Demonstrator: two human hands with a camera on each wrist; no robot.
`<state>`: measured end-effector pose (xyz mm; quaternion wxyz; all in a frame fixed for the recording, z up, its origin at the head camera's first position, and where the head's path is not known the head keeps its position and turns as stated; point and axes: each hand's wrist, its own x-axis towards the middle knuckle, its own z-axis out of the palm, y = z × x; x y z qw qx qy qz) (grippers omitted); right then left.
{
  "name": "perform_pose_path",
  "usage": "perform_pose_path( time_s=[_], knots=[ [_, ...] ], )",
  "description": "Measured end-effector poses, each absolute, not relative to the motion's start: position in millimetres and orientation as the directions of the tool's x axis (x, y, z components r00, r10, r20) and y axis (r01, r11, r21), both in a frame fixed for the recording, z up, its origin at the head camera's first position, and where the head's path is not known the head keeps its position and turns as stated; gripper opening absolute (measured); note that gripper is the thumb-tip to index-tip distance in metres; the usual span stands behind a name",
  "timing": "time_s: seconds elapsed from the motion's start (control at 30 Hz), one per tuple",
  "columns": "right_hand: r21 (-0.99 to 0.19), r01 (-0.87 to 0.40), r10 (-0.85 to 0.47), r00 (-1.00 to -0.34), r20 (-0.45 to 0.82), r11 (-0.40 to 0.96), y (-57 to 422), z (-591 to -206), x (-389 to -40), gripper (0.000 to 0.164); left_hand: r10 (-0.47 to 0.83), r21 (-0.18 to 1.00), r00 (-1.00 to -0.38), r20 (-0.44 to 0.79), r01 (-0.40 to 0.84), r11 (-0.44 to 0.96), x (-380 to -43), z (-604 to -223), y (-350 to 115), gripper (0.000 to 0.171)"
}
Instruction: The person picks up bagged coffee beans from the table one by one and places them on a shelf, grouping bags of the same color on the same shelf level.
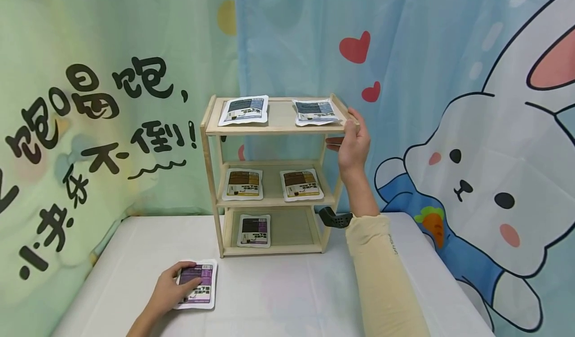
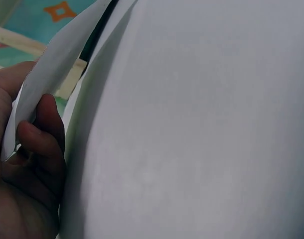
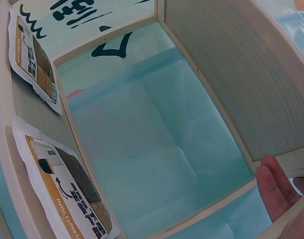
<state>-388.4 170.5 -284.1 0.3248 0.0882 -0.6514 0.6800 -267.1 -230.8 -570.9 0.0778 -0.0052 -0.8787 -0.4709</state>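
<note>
My left hand (image 1: 172, 287) grips a white pouch with a purple label (image 1: 205, 287) low over the table, left of the shelf's front. In the left wrist view, curled fingers (image 2: 45, 144) hold the pouch (image 2: 57, 59) edge-on. A three-tier wooden shelf (image 1: 269, 251) stands on the table. At its top right corner, my right hand (image 1: 354, 145) holds the side rail, thumb above and fingers beneath. The right wrist view shows those fingers (image 3: 274, 186) against the top board's underside (image 3: 231, 74).
Two blue-labelled pouches (image 1: 244, 110) (image 1: 316, 112) lie on the top tier. The middle tier bears two brown-labelled coffee pouches (image 1: 242, 184) (image 1: 302, 184). One purple-labelled pouch (image 1: 254, 230) is at the bottom left. A printed curtain (image 1: 296, 37) hangs behind the white table (image 1: 278, 297).
</note>
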Motion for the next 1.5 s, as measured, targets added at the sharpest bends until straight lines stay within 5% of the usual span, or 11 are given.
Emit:
perform_pose_path(
  time_s=[1.5],
  knots=[
    [-0.807, -0.584, 0.349, -0.740, 0.575, 0.091, 166, -287, -389, 0.045, 0.096, 0.893, -0.966, 0.239, 0.257, 0.369, -304, -553, -131, 0.040]
  ],
)
